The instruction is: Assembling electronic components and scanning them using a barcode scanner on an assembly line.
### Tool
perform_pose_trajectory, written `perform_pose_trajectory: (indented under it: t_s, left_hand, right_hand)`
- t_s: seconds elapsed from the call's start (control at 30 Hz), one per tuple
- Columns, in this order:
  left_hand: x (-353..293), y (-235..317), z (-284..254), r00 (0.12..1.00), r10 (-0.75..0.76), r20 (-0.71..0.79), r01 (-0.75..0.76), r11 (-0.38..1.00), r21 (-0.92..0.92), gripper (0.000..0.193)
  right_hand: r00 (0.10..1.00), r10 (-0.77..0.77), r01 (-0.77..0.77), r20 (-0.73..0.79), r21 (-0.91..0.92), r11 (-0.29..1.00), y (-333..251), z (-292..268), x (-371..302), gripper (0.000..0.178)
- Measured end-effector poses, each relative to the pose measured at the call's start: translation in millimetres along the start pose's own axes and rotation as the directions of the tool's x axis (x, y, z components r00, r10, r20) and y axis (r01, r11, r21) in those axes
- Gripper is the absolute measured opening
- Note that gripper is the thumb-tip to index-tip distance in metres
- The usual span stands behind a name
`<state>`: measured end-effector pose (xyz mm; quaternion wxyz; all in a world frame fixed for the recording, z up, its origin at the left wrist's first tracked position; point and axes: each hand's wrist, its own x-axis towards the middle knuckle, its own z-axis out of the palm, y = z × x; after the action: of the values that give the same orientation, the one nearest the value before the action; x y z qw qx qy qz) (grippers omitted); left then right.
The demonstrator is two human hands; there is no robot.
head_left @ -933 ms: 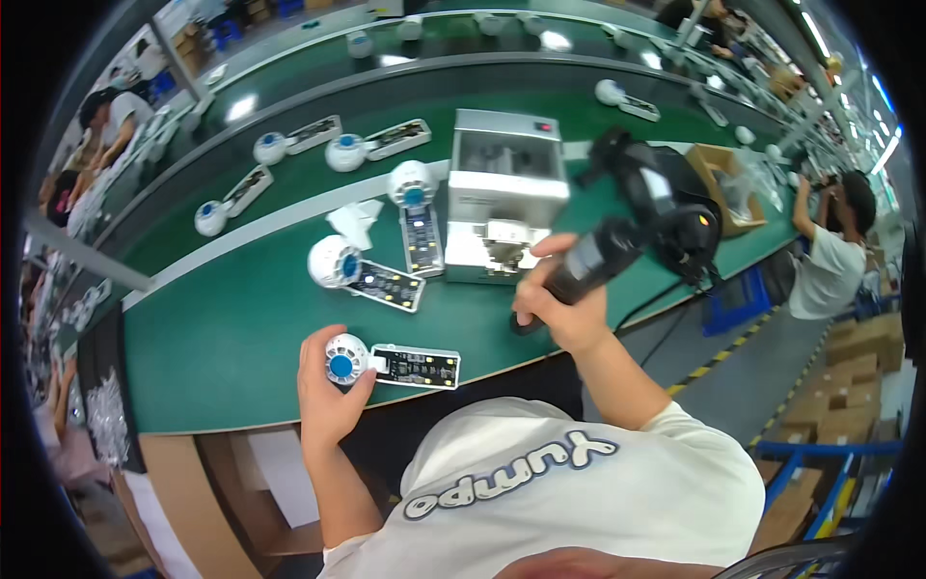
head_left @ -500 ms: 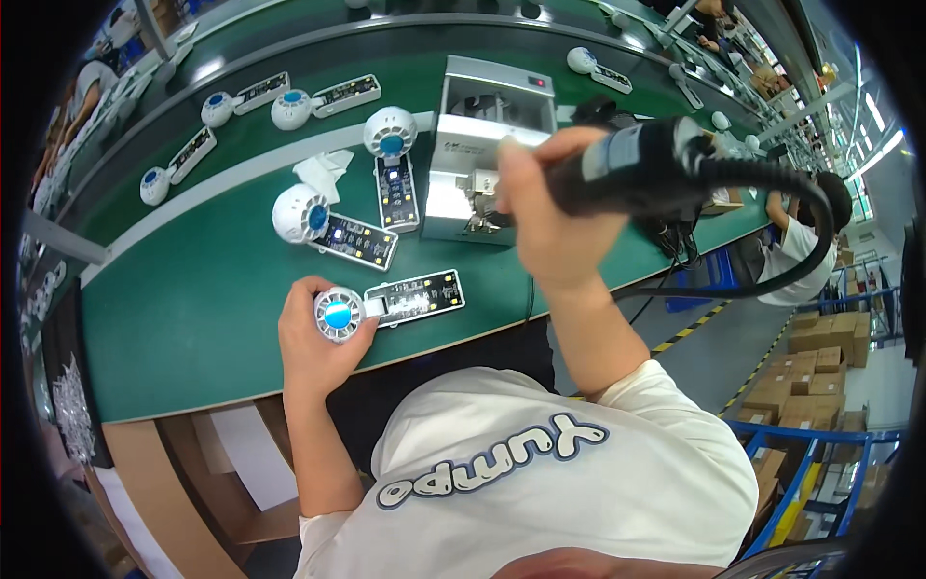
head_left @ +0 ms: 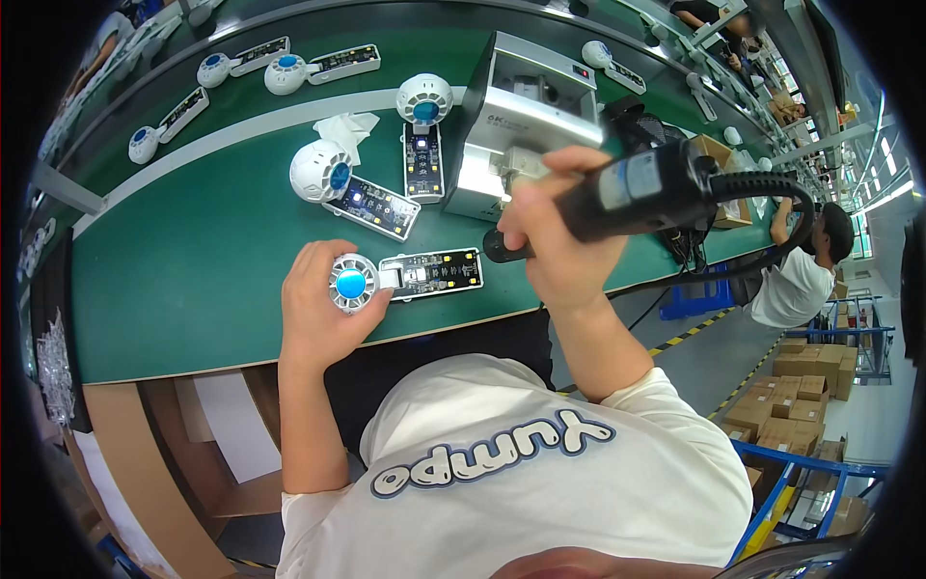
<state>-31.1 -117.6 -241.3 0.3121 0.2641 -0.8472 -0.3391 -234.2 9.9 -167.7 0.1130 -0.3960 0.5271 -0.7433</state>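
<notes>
My left hand [head_left: 326, 311] is closed round the round, finned head of a white handheld device [head_left: 352, 283] with a blue disc in its centre. That device lies on the green bench, its handle open and showing a black circuit board [head_left: 434, 275] with small yellow parts. My right hand [head_left: 571, 236] grips a black corded electric screwdriver [head_left: 632, 188], held tilted above the bench. The screwdriver's front end points left, between the circuit board and a silver screw feeder [head_left: 535, 125]; its bit cannot be made out.
Two similar opened devices lie just beyond, one white-headed unit [head_left: 323, 172] and another [head_left: 424, 101], beside a crumpled tissue [head_left: 345, 130]. More units [head_left: 286, 73] rest farther back. Black cables [head_left: 680, 241] lie right of the feeder. A person [head_left: 801, 275] sits at right.
My right hand has drawn the screwdriver back from the screw feeder, down toward the near side of the bench. The left hand keeps its hold on the device. The whole view has shifted slightly.
</notes>
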Motion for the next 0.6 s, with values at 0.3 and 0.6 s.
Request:
perform_pose_trajectory:
  t_s: [0.3,0.6]
  left_hand:
    - [0.4,-3.8,3.3,1.000,0.021,-0.017,-0.021,1.000,-0.014,0.046]
    - [4.0,-1.6,2.5,0.999,-0.032,0.030,0.031,0.999,0.014,0.045]
  right_hand:
    - [0.999,0.033,-0.032,-0.028,0.023,0.999,9.0,-1.6,-0.1,0.034]
    - [1.000,0.015,-0.012,-0.021,0.117,0.993,20.4,-6.2,1.4,0.033]
